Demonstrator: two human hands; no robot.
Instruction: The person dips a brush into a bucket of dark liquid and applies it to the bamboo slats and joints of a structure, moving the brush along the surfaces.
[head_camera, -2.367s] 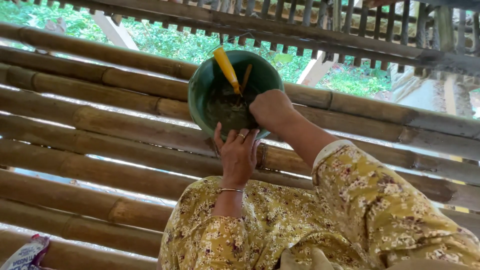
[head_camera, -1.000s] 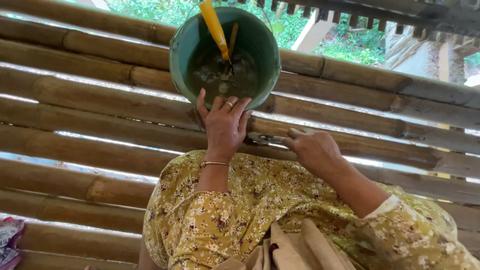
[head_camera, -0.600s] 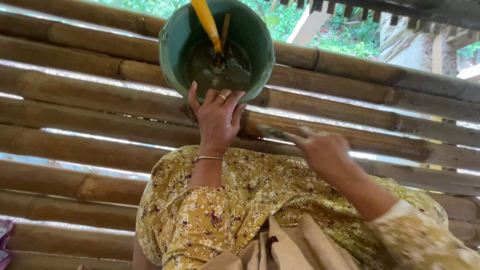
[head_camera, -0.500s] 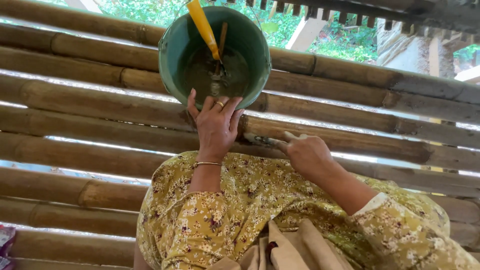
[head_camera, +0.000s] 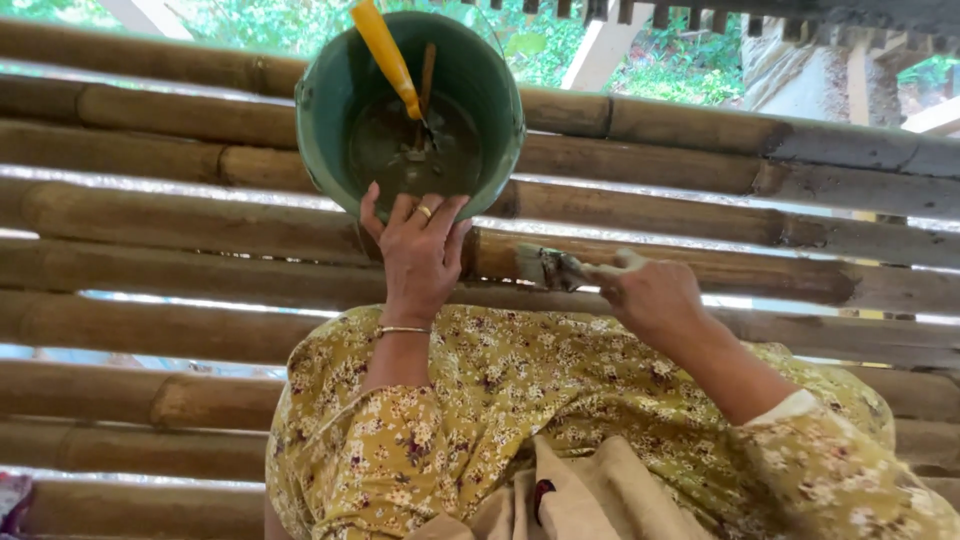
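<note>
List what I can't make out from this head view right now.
- Brush handle: hidden inside the right hand.
- Bucket contents: dark and murky, too unclear to tell.
- Yellow handle: its top is cut off by the upper edge.
- Left hand palm: faces away, against the bucket.

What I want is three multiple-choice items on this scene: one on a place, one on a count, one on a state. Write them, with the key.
1. Where does the green round plastic bucket stand?
A. on the person's lap
B. on the brown bamboo poles
C. hung from the railing

2. How many handles stick up inside it?
A. one
B. two
C. four

3. What is the right hand doing?
A. holding a small flat brush at a pole
B. lying empty
C. reaching into the bucket

Key: 1 B, its base rests on the poles; 2 B, a yellow handle and a thin wooden stick; 3 A, the bristles meet the bamboo.
</note>
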